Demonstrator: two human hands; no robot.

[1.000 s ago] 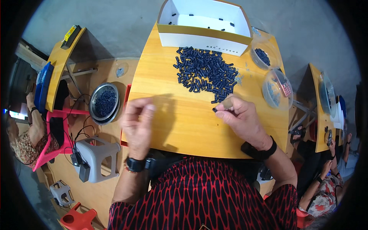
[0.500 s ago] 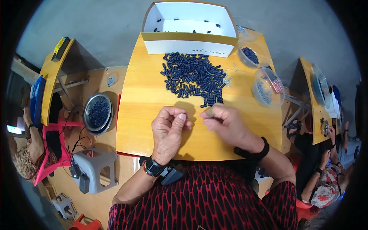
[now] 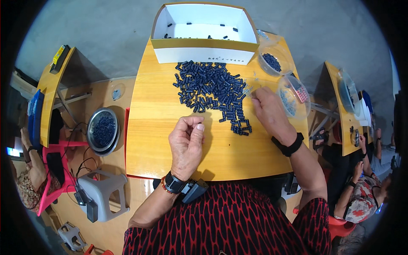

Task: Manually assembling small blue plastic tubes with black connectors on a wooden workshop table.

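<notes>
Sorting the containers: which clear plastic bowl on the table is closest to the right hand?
The nearer clear bowl beside the right hand, holding small pale bits and a pink item. The far clear bowl holds dark pieces.

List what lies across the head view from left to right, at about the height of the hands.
Metal bowl of dark parts → left hand, closed with fingertips pinched → pile of dark blue parts on the yellow table → right hand reaching toward small pale pieces → clear plastic bowl → neighbouring yellow table.
</notes>
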